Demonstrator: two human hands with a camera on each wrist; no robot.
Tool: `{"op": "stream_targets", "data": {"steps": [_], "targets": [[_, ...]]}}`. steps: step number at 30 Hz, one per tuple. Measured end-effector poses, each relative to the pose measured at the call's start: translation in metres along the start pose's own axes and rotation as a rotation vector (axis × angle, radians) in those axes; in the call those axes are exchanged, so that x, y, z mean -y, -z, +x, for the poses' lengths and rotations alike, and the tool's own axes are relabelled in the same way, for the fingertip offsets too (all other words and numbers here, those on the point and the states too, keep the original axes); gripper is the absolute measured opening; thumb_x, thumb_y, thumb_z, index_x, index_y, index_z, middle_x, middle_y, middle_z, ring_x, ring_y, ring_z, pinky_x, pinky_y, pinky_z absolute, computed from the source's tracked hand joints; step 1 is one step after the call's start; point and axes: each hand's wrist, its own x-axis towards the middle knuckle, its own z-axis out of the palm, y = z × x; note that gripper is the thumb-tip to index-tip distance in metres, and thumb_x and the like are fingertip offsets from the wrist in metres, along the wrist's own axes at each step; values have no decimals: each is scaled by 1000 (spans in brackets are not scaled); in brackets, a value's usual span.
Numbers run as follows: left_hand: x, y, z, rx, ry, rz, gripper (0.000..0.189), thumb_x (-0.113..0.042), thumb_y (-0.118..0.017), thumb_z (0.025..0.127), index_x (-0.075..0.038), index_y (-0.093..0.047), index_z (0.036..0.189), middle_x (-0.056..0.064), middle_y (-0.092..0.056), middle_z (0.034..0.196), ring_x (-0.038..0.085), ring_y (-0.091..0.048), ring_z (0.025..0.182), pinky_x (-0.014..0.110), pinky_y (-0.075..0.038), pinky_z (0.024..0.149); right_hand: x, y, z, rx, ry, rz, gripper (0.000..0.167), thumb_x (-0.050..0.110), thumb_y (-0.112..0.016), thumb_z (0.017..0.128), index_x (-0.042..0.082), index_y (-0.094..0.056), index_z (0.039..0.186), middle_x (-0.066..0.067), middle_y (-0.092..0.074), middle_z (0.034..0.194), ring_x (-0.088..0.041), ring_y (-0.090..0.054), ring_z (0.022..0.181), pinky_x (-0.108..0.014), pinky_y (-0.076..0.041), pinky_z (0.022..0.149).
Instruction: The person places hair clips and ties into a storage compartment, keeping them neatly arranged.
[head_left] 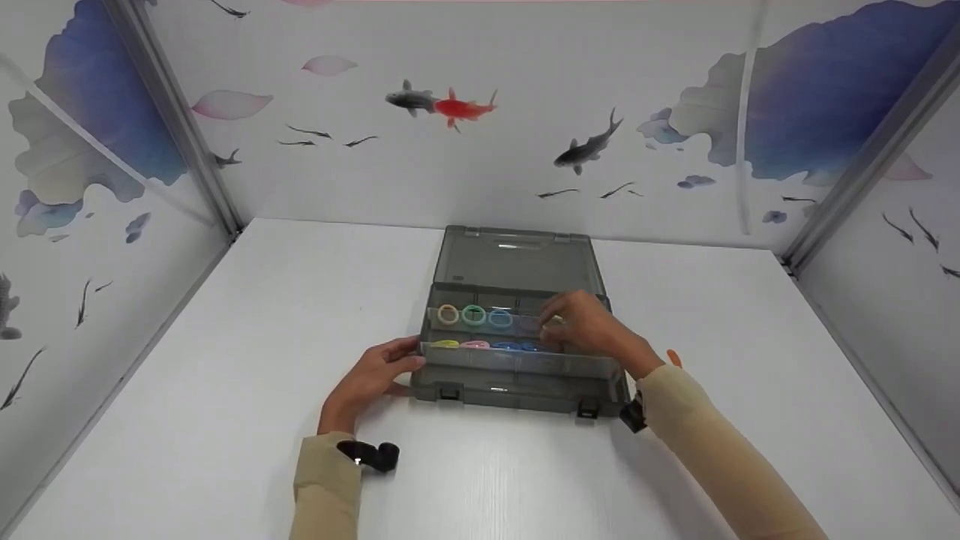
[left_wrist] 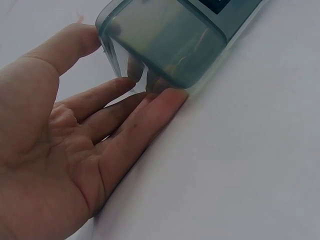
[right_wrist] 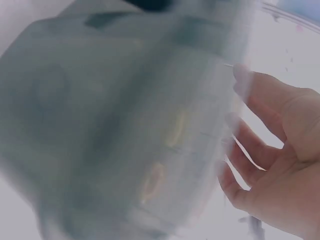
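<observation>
On the white table stands a grey translucent storage box [head_left: 517, 382], its lid [head_left: 517, 259] laid back. Several coloured rings sit in its divided rows: an orange ring [head_left: 448, 314], a green ring [head_left: 473, 314] and a blue ring [head_left: 500, 319] in one row. Nearer lie yellow [head_left: 445, 344], pink and blue pieces, seen edge-on. My left hand [head_left: 371, 379] rests against the box's left end, fingers fairly straight, as the left wrist view also shows. Bent fingers of my right hand [head_left: 592, 326] reach into the box's right half. Whether they pinch something is hidden.
A printed back wall [head_left: 510, 180] with painted fish stands behind the table, and side panels close it in left and right. White table surface [head_left: 262, 322] stretches on both sides of the box. Each wrist wears a black device [head_left: 367, 454].
</observation>
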Motion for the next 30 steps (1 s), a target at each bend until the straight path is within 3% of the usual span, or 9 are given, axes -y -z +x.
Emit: {"op": "stream_targets", "data": {"steps": [8,17,25,30], "targets": [[0,-1,1,-4,4,1,61,-29,-67,96,-11,-46,150,15,-46,155,32,-54,134,42,-59,90,-3,21,-24,-77,3,26,19,13,-76,88,5,-78,105,-17,-66,127,-38,-58,124,-56,-52,100],[-1,1,0,7,4,-21,62,-26,-66,97,-8,-43,152,20,-42,157,38,-49,138,42,-60,89,-27,30,-59,-202,-21,70,23,14,-75,90,10,-77,112,-14,-65,126,-35,-58,122,-56,-51,95],[-2,0,0,-3,15,-32,61,-24,-66,97,-9,-44,152,19,-44,155,37,-49,138,43,-60,90,-62,39,-83,-278,-120,55,27,9,-73,91,7,-74,117,-17,-64,127,-37,-59,123,-53,-54,94],[-2,-1,0,-8,13,-41,60,-23,-66,97,-9,-45,151,17,-46,154,35,-51,137,44,-60,90,-84,45,-100,-267,-221,102,32,18,-70,95,5,-70,125,-20,-60,135,-40,-55,127,-55,-52,99]]}}
